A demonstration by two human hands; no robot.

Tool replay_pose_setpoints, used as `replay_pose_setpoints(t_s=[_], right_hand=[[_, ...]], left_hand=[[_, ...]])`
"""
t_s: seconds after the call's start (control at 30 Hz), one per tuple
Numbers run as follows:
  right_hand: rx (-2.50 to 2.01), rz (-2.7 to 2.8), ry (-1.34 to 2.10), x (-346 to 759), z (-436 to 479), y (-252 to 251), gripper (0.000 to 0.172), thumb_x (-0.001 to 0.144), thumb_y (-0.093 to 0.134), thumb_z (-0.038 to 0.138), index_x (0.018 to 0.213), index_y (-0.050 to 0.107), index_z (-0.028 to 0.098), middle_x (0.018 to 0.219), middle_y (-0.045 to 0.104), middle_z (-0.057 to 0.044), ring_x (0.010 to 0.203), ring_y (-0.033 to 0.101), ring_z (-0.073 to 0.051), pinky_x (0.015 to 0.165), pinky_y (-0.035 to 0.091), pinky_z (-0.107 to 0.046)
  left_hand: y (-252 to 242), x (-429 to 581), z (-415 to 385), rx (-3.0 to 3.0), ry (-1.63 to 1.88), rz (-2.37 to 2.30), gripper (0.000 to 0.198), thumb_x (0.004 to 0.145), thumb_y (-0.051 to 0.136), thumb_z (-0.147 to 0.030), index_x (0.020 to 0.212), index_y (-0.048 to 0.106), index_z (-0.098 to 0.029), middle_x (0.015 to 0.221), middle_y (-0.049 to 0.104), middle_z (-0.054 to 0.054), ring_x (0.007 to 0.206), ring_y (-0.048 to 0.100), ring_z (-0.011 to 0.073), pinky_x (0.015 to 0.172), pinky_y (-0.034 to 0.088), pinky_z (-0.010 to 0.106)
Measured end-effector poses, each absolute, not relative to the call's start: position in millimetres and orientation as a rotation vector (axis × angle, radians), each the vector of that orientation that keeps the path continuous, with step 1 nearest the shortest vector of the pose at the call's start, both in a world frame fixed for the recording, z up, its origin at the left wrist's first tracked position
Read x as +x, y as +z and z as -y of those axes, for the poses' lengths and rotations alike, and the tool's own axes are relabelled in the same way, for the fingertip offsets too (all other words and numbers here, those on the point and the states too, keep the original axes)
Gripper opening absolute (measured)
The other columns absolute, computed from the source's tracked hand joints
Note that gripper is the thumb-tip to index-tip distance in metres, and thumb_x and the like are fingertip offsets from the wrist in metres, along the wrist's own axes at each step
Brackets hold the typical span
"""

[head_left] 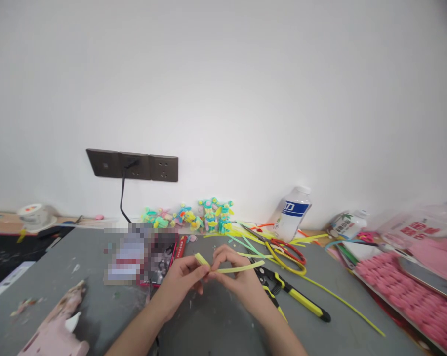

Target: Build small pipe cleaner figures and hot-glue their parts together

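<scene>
Low in the middle of the head view, a pale yellow pipe cleaner is bent at a point between my hands. My left hand pinches it near the bend, and a short end sticks up past the thumb. Fingertips of my right hand meet the left ones at the same spot, with the longer end running out to the right across that hand. The exact grip at the bend is partly hidden by the fingers. Just right of my right hand lie yellow-and-black pliers, partly behind the wrist.
Loose yellow pipe cleaners and red-and-yellow-handled scissors lie behind the pliers. Small colourful figures line the wall beside a bottle. A pixelated phone lies left, a pink object front left, pink woven material right.
</scene>
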State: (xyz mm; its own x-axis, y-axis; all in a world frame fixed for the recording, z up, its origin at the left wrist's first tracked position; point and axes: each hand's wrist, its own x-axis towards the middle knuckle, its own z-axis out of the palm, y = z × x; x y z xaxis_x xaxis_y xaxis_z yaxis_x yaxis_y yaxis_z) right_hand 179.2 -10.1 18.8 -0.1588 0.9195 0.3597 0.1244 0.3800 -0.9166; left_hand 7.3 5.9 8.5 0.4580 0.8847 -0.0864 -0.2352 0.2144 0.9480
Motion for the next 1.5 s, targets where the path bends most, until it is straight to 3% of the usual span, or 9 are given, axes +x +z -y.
replay_pose_setpoints(t_s=[0.23,0.7,0.83,1.13,1.33,1.5], right_hand=[[-0.935,1.608,1.184,195.8,10.2,26.6,0.018,0.079,0.076,0.034,0.075,0.072,0.018,0.076,0.065,-0.002,0.076,0.060,-0.017,0.073,0.044,-0.029],[-0.858,1.527,1.778,204.1,17.8,26.0,0.022,0.065,0.086,0.025,0.071,0.068,0.014,0.072,0.070,-0.001,0.068,0.063,-0.014,0.070,0.048,-0.028],[-0.904,1.454,1.830,203.0,18.9,22.3,0.034,0.058,0.090,0.023,0.071,0.059,0.016,0.071,0.069,0.001,0.063,0.062,-0.012,0.062,0.046,-0.023],[-0.810,1.444,1.956,200.9,18.4,18.3,0.040,0.059,0.091,0.028,0.080,0.059,0.015,0.073,0.070,0.001,0.059,0.065,-0.011,0.058,0.050,-0.022],[-0.840,1.457,2.038,202.1,19.4,18.0,0.033,0.065,0.087,0.031,0.083,0.067,0.012,0.072,0.070,-0.001,0.055,0.064,-0.011,0.062,0.053,-0.025],[-0.839,1.432,2.010,201.5,19.6,21.8,0.035,0.065,0.088,0.031,0.086,0.067,0.013,0.075,0.071,-0.002,0.060,0.066,-0.012,0.063,0.051,-0.024]], left_hand=[[14.2,5.3,-5.0,1.223,0.737,-0.784,0.040,0.070,0.077,-0.052,0.072,0.073,-0.011,0.065,0.064,0.003,0.056,0.052,0.0113,0.051,0.043,0.021],[12.6,-2.4,-1.3,1.340,0.317,-0.660,0.029,0.072,0.077,-0.042,0.077,0.079,-0.013,0.065,0.069,0.002,0.056,0.056,0.0104,0.059,0.045,0.021],[15.1,-4.2,-0.1,1.340,0.264,-0.600,0.029,0.072,0.077,-0.044,0.078,0.080,-0.015,0.066,0.069,0.002,0.059,0.057,0.0113,0.060,0.044,0.021],[18.2,-3.4,5.5,1.365,0.129,-0.538,0.028,0.071,0.078,-0.045,0.079,0.081,-0.019,0.064,0.067,0.000,0.054,0.049,0.0090,0.053,0.035,0.019],[13.2,-5.2,3.6,1.348,0.166,-0.487,0.028,0.071,0.079,-0.044,0.079,0.081,-0.017,0.075,0.067,0.002,0.066,0.058,0.0130,0.065,0.044,0.021],[13.7,-6.6,2.1,1.338,0.170,-0.498,0.029,0.070,0.079,-0.044,0.076,0.080,-0.016,0.068,0.065,0.001,0.062,0.057,0.0122,0.066,0.045,0.021]])
